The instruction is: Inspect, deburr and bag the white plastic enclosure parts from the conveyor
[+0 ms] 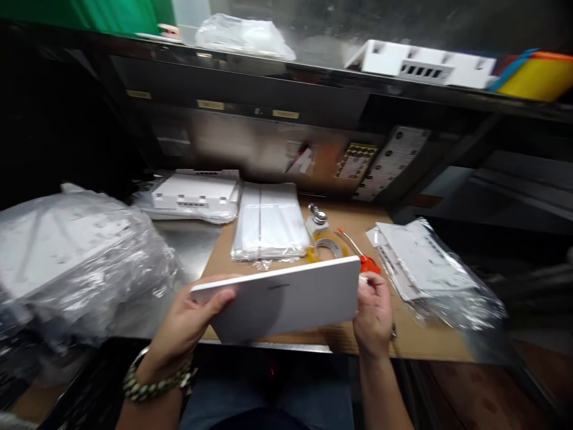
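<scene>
A flat white plastic panel (295, 304) with small dark print is tilted up above the bench. My left hand (197, 310) is closed on its left end, thumb on the face and fingers behind. At the panel's right edge, my right hand (373, 307) has its fingers curled together, with a small pale bit near the fingertips. I cannot make out what these fingers hold. Just beyond the panel lie a roll of tape (329, 246), red-handled scissors (369, 264) partly hidden by the right hand, and a small bottle with a metal cap (317, 220).
Cardboard (430, 334) covers part of the metal bench. Plastic bags (271, 221) are stacked at the back beside white housings (197, 191). Bagged white parts lie left (67, 245) and right (421, 257). A shelf (313, 74) crosses above, carrying another white housing (425, 63).
</scene>
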`<state>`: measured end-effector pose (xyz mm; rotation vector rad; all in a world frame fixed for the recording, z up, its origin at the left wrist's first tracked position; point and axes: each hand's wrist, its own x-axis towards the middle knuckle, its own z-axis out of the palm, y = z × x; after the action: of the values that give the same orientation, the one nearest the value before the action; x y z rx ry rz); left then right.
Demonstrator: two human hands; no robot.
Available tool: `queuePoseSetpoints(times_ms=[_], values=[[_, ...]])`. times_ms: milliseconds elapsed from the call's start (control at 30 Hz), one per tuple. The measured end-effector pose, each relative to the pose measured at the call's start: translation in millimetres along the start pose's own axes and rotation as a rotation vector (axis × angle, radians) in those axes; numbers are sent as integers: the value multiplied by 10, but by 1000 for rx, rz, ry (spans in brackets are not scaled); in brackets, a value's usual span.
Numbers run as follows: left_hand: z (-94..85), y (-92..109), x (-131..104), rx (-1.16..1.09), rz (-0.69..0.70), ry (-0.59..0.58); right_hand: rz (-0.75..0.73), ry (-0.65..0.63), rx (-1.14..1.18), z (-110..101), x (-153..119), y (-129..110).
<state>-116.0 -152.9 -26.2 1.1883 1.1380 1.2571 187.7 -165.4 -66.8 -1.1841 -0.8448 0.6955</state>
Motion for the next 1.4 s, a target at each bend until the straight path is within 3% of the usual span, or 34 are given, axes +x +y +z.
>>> queuePoseSetpoints(times_ms=[67,133,333,533,933,1000,1133,1233,1400], values=[[-38,-28,-20,90,146,-2,-124,16,-37,-5,39,-52],[-62,-11,-32,184,238,-33,-138,22,-4,-20,66,-132],[14,83,-11,323,357,-158,194,-135,201,-49,58,-367],[87,96,34,326,385,-232,345,-219,309,14,88,-389],[134,140,49,187,344,-254,321,-153,322,74,128,-334],[124,102,33,209,362,-229,242,-103,247,79,143,-355],[148,28,-29,304,474,-153,-174,130,-40,145,123,-451],[215,4,-69,384,604,-139,-378,43,-234,256,72,-516],[341,16,-94,460,754,-154,-485,-94,-353,449,108,-529]])
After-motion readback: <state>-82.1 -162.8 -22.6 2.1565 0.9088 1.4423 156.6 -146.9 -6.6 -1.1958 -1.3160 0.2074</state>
